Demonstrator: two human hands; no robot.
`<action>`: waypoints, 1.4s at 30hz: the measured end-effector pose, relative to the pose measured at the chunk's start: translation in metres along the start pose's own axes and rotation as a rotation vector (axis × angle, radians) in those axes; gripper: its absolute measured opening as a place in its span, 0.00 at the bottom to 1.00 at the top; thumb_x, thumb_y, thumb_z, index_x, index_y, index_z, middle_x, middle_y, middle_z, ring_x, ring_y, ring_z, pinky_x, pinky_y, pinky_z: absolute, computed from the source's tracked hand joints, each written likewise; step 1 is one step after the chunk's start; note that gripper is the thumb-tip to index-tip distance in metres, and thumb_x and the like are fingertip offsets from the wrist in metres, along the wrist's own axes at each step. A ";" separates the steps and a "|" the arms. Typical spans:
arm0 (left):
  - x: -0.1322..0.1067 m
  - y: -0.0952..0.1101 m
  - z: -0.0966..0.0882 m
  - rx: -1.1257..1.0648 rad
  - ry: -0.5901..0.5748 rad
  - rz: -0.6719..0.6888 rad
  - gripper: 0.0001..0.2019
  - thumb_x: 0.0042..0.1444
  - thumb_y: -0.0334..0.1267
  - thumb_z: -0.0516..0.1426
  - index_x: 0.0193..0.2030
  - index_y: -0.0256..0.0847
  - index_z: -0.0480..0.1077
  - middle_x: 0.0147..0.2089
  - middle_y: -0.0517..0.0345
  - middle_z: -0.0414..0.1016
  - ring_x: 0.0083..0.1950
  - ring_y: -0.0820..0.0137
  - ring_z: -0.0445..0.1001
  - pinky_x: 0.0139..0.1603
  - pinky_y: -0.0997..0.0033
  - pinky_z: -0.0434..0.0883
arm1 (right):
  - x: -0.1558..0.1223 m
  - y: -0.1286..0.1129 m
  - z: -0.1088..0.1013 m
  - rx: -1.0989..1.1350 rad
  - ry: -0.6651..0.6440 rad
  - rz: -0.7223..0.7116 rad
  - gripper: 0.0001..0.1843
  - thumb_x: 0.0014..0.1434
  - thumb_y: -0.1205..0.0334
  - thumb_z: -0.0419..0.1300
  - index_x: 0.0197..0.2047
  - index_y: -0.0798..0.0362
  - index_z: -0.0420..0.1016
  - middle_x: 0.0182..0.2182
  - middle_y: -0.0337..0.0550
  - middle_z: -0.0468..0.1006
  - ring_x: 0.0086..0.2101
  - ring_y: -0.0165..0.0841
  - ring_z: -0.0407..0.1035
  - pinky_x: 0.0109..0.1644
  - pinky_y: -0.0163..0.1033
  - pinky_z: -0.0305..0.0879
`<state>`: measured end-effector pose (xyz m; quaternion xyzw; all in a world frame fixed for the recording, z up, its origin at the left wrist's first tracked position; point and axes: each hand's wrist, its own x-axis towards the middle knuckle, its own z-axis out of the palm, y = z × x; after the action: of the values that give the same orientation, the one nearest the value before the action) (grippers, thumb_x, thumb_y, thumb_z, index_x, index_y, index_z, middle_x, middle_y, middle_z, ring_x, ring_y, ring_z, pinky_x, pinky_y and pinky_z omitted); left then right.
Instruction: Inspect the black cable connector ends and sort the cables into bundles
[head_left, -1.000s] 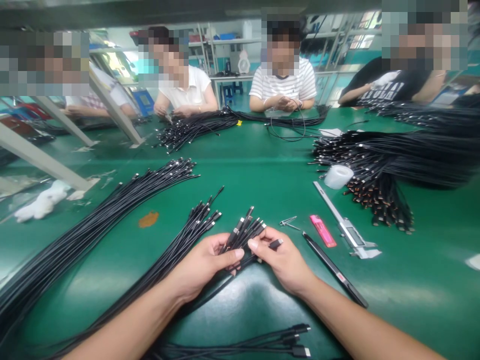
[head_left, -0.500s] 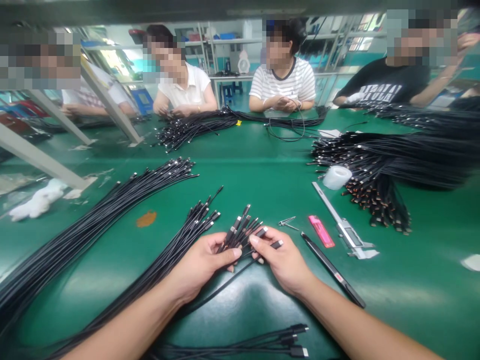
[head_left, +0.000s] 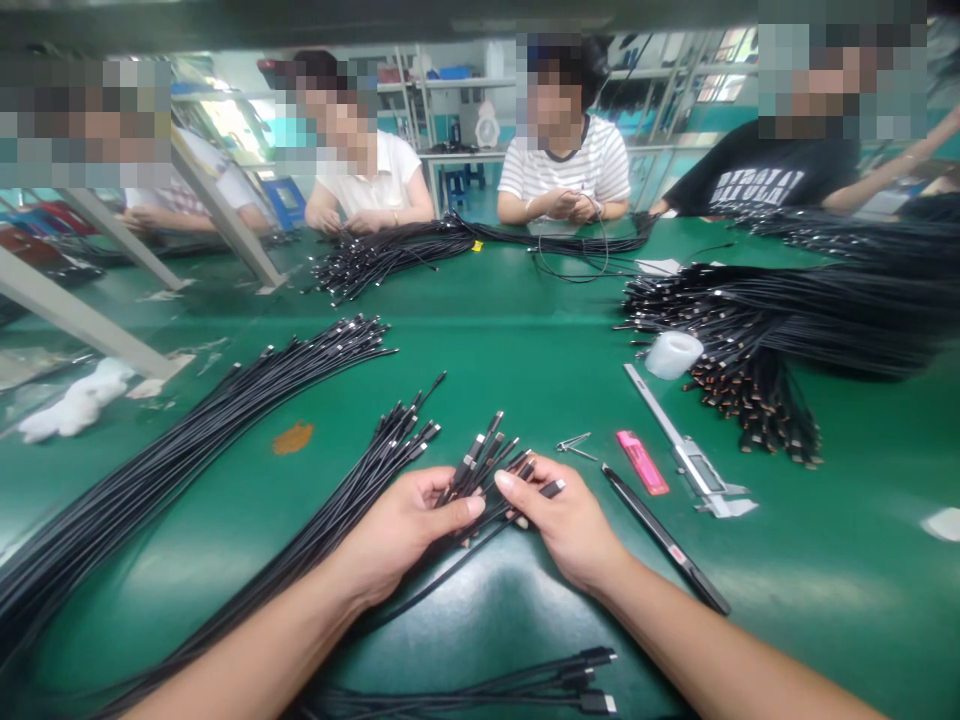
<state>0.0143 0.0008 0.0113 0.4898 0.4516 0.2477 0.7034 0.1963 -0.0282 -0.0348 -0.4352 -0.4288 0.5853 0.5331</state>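
My left hand (head_left: 420, 525) is closed round a bunch of black USB cables (head_left: 469, 465), thumb across them, with their metal-tipped plugs fanned up and to the right. Pressed against the right side of that bunch, my right hand (head_left: 562, 515) pinches cable ends between thumb and fingers. One cable plug (head_left: 553, 489) sticks out over the right fingers, its cord running down and left. Left of my left hand lies a cable bundle (head_left: 390, 440) on the green table (head_left: 480, 350). Several more cable ends (head_left: 585, 672) rest near the front edge, between my forearms.
To the right lie tweezers (head_left: 576, 445), a pink blade case (head_left: 643, 462), a black utility knife (head_left: 664, 540) and a caliper (head_left: 686, 445). A tape roll (head_left: 673, 355) sits against a large cable pile (head_left: 787, 310). Another bundle (head_left: 225, 430) spreads at left. Several co-workers sit opposite.
My right thumb and fingers have shifted slightly among the cable ends, and a plug that stood at the thumb tip now sits lower. My left hand keeps its hold.
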 end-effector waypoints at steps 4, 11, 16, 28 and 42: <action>0.000 0.000 -0.001 0.012 -0.006 0.015 0.13 0.47 0.42 0.70 0.34 0.35 0.76 0.29 0.60 0.72 0.31 0.73 0.63 0.35 0.74 0.60 | -0.001 0.000 0.001 0.017 0.010 -0.005 0.20 0.57 0.46 0.67 0.28 0.55 0.73 0.21 0.36 0.70 0.24 0.27 0.61 0.29 0.34 0.58; 0.000 0.001 0.001 -0.012 -0.033 -0.005 0.15 0.45 0.40 0.71 0.37 0.36 0.77 0.36 0.57 0.77 0.38 0.68 0.69 0.42 0.71 0.64 | 0.000 0.000 0.001 0.087 -0.002 -0.030 0.17 0.59 0.46 0.65 0.35 0.53 0.75 0.26 0.39 0.75 0.26 0.30 0.65 0.30 0.35 0.62; 0.001 -0.001 0.000 0.005 -0.005 0.000 0.15 0.45 0.41 0.71 0.36 0.36 0.76 0.35 0.58 0.75 0.37 0.70 0.68 0.40 0.72 0.63 | 0.000 0.001 0.000 0.112 -0.025 -0.028 0.16 0.60 0.47 0.65 0.36 0.52 0.76 0.28 0.40 0.76 0.27 0.31 0.66 0.31 0.36 0.62; 0.000 0.001 0.001 0.017 -0.019 0.034 0.15 0.50 0.45 0.68 0.37 0.35 0.77 0.31 0.59 0.73 0.33 0.72 0.64 0.36 0.74 0.61 | 0.001 0.003 0.000 0.051 0.041 -0.024 0.17 0.59 0.49 0.67 0.30 0.54 0.73 0.23 0.36 0.73 0.24 0.27 0.65 0.29 0.33 0.60; 0.001 -0.003 -0.003 0.067 -0.042 0.056 0.15 0.55 0.47 0.65 0.38 0.34 0.76 0.32 0.58 0.74 0.33 0.72 0.65 0.37 0.73 0.61 | 0.000 0.001 0.003 0.108 0.053 0.011 0.17 0.57 0.47 0.67 0.42 0.51 0.78 0.29 0.38 0.75 0.25 0.27 0.66 0.27 0.31 0.63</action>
<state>0.0116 0.0018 0.0080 0.5308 0.4310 0.2417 0.6886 0.1931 -0.0285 -0.0349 -0.4233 -0.3799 0.5987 0.5640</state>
